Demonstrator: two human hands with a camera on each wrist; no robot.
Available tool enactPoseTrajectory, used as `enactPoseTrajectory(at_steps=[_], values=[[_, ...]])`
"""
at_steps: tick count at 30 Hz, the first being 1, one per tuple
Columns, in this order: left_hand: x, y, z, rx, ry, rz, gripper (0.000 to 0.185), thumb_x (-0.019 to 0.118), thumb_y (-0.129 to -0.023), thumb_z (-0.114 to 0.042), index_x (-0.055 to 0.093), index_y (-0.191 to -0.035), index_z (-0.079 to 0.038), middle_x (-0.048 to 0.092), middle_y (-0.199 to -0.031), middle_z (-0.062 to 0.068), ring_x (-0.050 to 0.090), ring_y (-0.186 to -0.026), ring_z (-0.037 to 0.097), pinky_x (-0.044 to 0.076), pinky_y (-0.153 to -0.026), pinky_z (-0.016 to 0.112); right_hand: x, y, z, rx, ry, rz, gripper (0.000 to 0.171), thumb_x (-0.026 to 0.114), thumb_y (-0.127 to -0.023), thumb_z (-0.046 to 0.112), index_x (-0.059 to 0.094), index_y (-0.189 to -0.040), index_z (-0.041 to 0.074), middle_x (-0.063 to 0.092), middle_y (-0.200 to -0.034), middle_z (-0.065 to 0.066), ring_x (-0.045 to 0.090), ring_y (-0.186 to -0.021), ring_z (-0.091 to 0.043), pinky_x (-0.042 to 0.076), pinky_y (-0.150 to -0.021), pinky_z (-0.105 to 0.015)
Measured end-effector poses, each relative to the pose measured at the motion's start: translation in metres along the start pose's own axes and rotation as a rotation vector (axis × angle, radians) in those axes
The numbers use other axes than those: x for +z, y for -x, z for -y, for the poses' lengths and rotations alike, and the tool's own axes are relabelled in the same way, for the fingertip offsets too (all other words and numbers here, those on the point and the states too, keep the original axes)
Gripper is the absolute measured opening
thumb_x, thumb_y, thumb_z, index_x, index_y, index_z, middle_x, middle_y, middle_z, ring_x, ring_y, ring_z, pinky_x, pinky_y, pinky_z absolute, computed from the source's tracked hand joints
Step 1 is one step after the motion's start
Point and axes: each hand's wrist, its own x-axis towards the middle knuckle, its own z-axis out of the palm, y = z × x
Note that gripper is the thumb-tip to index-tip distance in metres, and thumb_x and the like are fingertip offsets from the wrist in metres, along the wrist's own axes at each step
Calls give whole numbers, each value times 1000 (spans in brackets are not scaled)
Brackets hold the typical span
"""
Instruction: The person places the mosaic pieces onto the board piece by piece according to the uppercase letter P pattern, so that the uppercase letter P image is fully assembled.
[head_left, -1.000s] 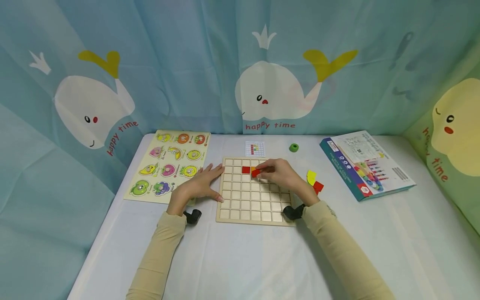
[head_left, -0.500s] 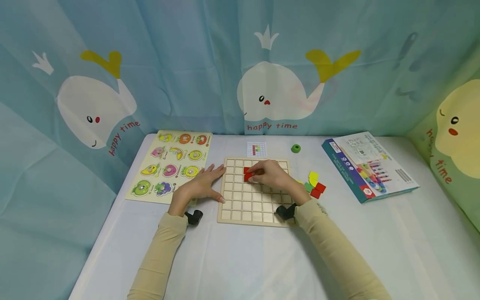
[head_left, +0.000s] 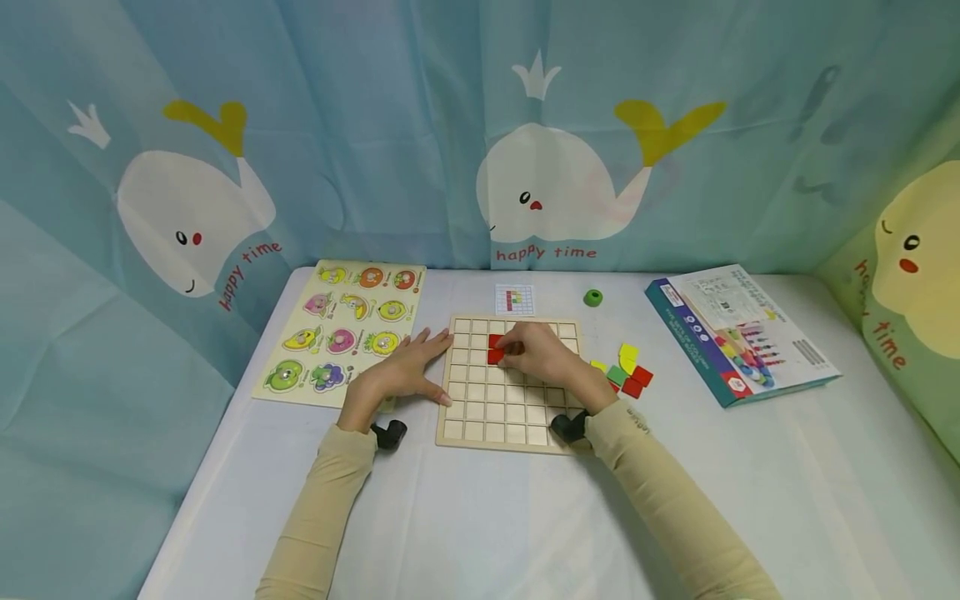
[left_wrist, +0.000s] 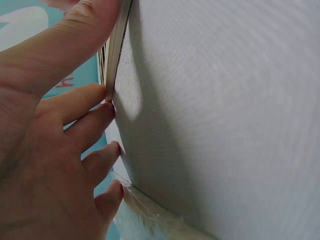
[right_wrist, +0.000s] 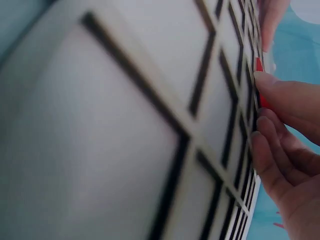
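A wooden grid board [head_left: 474,408] lies flat on the table. Two red square tiles sit in the upper left part of its grid, one below the other. My right hand [head_left: 545,357] reaches over the board and pinches the lower red square tile [head_left: 495,356] at its right side; the right wrist view shows the thumb and fingers close to the grid beside red. Part of the grid is hidden under this hand. My left hand [head_left: 405,367] rests with spread fingers against the board's left edge, thumb and fingertips touching it in the left wrist view.
Loose yellow, green and red tiles [head_left: 632,387] lie right of the board. Behind it are a small pattern card [head_left: 514,299] and a green bead [head_left: 592,297]. A fruit puzzle board [head_left: 307,362] lies at the left, a toy box [head_left: 738,333] at the right.
My right hand has moved left with the red tile, bringing it below the first red one. More loose tiles show at the right. My left hand stays at the board's edge.
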Motion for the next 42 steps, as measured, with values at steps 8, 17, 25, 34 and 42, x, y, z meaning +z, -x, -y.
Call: enactPoseTrajectory(at_steps=[8,17,25,34,42], values=[[1,1,2,5,10,-2,110,89,-79,-34,24,-164,-7,15,-173,9,3,-160,36,0,-131,54,1,3,-1,-55,42,-37,19,78,-88,5,78,-107,0,76,-97,-9,69,-85,-19,59,-76,-32],[0,2,0,0,14,-3,110,90,-79,-33,24,-164,-7,15,-173,9,3,-161,36,0,-131,54,-5,21,-2,-22,-28,-106,17,74,-91,4,78,-108,2,76,-107,-11,71,-96,-24,61,-87,-41],[0,1,-1,3,8,-1,111,89,-79,-34,23,-164,-8,15,-173,10,3,-160,36,0,-131,55,-16,43,-12,29,-39,-113,18,74,-93,8,77,-110,2,75,-102,-9,66,-88,-20,59,-81,-36],[0,3,-1,10,9,-6,110,89,-80,-33,23,-164,-7,15,-173,10,2,-160,37,0,-131,55,-28,68,-25,53,-26,-149,19,75,-93,10,77,-110,1,73,-97,-8,61,-83,-19,53,-73,-30],[0,4,-1,13,16,-15,109,89,-80,-31,25,-164,-6,15,-173,11,3,-160,37,0,-131,55,-36,90,-37,86,-10,-164,18,74,-93,10,76,-110,3,72,-94,-5,60,-80,-16,52,-68,-25]])
